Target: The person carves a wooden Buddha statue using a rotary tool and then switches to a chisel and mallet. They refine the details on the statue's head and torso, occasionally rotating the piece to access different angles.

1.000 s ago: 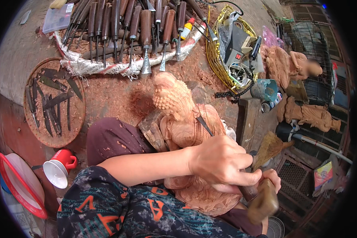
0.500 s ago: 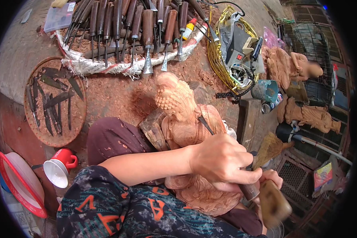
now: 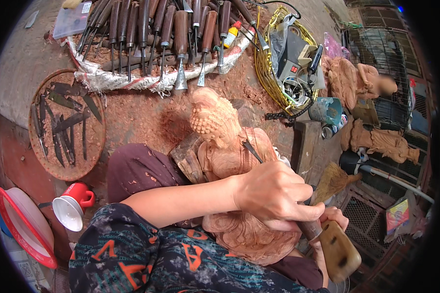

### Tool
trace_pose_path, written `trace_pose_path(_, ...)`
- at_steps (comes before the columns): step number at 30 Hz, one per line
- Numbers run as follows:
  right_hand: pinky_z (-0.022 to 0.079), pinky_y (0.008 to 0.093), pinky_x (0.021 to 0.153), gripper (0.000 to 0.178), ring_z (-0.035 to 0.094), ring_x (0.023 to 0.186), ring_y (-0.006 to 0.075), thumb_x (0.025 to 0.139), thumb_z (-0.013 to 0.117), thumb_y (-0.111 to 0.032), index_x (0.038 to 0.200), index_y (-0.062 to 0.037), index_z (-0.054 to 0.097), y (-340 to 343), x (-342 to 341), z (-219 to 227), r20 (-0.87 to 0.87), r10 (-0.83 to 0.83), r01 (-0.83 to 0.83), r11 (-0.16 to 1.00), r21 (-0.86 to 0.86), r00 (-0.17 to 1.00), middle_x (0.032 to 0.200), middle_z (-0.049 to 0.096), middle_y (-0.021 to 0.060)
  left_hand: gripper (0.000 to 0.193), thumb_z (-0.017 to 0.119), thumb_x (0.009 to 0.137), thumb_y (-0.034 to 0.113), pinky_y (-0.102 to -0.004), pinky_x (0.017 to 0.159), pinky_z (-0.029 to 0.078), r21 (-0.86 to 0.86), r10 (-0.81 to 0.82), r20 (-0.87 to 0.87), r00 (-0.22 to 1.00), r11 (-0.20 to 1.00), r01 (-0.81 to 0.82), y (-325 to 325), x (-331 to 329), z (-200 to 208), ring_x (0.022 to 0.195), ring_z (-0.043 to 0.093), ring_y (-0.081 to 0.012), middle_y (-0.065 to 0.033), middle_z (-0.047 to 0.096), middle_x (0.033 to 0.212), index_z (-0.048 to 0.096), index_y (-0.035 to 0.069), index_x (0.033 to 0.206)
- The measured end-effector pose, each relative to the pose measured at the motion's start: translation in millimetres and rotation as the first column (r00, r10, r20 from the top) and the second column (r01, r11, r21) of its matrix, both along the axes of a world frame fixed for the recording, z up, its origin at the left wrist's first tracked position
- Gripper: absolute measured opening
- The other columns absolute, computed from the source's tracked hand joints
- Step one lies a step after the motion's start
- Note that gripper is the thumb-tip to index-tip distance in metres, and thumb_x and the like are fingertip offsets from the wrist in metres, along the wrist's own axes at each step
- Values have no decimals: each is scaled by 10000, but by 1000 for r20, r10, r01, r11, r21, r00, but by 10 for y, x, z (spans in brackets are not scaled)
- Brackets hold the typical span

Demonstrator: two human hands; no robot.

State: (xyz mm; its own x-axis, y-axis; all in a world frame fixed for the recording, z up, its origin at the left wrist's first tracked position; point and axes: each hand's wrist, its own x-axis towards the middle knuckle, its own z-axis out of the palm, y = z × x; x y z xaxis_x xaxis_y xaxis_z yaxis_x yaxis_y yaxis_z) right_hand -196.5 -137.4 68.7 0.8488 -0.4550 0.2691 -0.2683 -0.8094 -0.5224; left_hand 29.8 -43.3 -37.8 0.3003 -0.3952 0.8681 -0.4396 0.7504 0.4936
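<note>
A carved wooden figure (image 3: 230, 161) with a curl-covered head leans across my lap, its base toward the lower right. My left hand (image 3: 274, 193) is closed around the dark handle of a chisel (image 3: 254, 152), whose blade tip rests against the figure's chest. At the handle's butt end sits the head of a wooden mallet (image 3: 338, 251), with two dark marks on its face. My right hand (image 3: 335, 218) is partly hidden behind the mallet, its fingers curled; the mallet's handle is out of sight.
Many wood-handled chisels (image 3: 181, 44) lie on a white sack at the far side. A round tray (image 3: 95, 141) with blades stands left, near a red mug (image 3: 76, 195). Right are a wire-filled basket (image 3: 264, 73), a blue-grey can (image 3: 327, 110), a hand broom (image 3: 330, 180) and more carved figures (image 3: 381, 139).
The mallet head, blurred before, now shows sharply and has turned slightly at the chisel's butt. My left hand and the chisel stay in nearly the same place on the figure.
</note>
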Motion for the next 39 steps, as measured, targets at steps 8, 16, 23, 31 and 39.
trace_pose_path(8,376,298,639,381,442,663,143,716,769,-176,906,-71,456,130,126,65,-212,-252,271,960,70,944,785,464,20,265,653,738,197,-242,406,333,-60,138,7,990,989,-137,-34,14,208,487,440,-83,38,377,621,669,126,993)
trace_pose_path(16,384,266,646,485,456,719,95,721,796,-237,986,-74,423,110,123,165,-96,-315,330,904,273,944,847,462,12,464,643,704,271,-271,411,355,51,119,-180,977,992,-111,-84,7,181,471,434,-113,22,343,622,657,151,1151)
trace_pose_path(23,390,275,639,481,469,670,137,706,760,-298,965,-61,431,53,152,154,19,-212,199,941,274,977,786,459,33,425,647,680,279,-275,414,359,81,174,-173,970,983,-162,-90,-19,161,477,442,-121,21,353,627,675,139,1081)
trace_pose_path(31,370,330,690,187,468,726,203,743,618,-117,863,-67,485,66,153,223,-181,-193,184,981,-65,964,846,511,55,410,669,657,297,-298,418,376,107,167,-153,974,983,-152,-136,-24,128,484,471,-143,2,379,624,672,117,1025)
trace_pose_path(39,383,304,648,278,479,714,186,695,673,-52,904,-65,490,9,89,190,-182,-251,269,960,81,951,825,478,58,506,749,570,267,-319,435,399,171,154,-173,973,977,-124,-195,15,140,493,498,-174,-9,438,626,674,113,1046)
